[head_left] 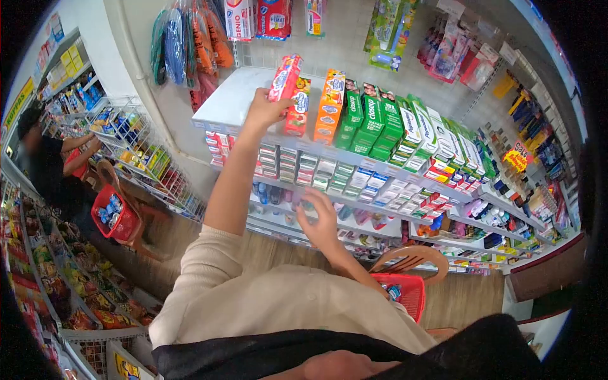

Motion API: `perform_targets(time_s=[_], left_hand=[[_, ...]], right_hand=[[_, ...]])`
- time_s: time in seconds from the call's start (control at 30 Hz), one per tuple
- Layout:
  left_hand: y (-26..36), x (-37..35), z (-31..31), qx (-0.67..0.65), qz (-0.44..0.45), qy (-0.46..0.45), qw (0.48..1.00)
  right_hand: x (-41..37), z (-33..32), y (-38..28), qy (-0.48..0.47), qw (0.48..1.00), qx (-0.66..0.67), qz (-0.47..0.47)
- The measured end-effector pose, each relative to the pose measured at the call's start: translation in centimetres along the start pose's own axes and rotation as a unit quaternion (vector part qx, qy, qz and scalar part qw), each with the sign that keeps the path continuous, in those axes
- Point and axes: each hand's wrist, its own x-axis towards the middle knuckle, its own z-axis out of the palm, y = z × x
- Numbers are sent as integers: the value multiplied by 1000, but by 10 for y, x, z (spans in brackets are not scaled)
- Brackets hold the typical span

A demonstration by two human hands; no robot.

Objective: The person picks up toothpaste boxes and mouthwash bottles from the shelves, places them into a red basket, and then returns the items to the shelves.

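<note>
My left hand (pixel 267 109) grips a pink-red toothpaste box (pixel 285 77), tilted above the top shelf. Just under and beside it, a red toothpaste box (pixel 297 111) stands on the shelf near my fingertips. To the right is a row of orange toothpaste boxes (pixel 329 111), then green Closeup boxes (pixel 373 120) and white-and-green Pepsodent boxes (pixel 421 130). My right hand (pixel 320 221) hovers lower, in front of the lower shelves, fingers apart and holding nothing.
A white shelf top (pixel 231 95) lies left of the boxes. Below my right arm, a red basket (pixel 405 294) rests by a brown chair (pixel 418 256). At left, a person (pixel 54 164) works at wire racks (pixel 139 149), near another red basket (pixel 117 218). Packaged toothbrushes (pixel 389 31) hang behind.
</note>
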Motion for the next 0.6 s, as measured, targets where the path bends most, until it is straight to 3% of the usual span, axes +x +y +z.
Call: perform_targets(time_s=[0.17, 0.23, 0.27, 0.33, 0.37, 0.43, 0.53, 0.6], left_hand=[[0, -12, -3, -70, -9, -12, 997], [-4, -26, -14, -171, 29, 13, 985], [-5, -34, -16, -171, 28, 13, 985], [-4, -53, -22, -177, 37, 72, 981], [-3, -66, -18, -181, 80, 93, 976], [-17, -64, -22, -160, 68, 91, 981], [-18, -74, -22, -138, 78, 96, 983], [-17, -81, -22, -145, 75, 82, 983]], right_hand=[[8, -7, -6, -3, 1000, 5, -1], [24, -9, -6, 16, 997, -41, -64], [38, -10, -10, 15, 997, -40, -63], [71, -9, -25, 57, 968, -145, -195], [87, -9, -34, 55, 970, -141, -192], [112, -4, -47, 0, 942, -240, -236], [123, 6, -39, -63, 931, -285, -218], [128, 1, -35, -56, 916, -284, -279]])
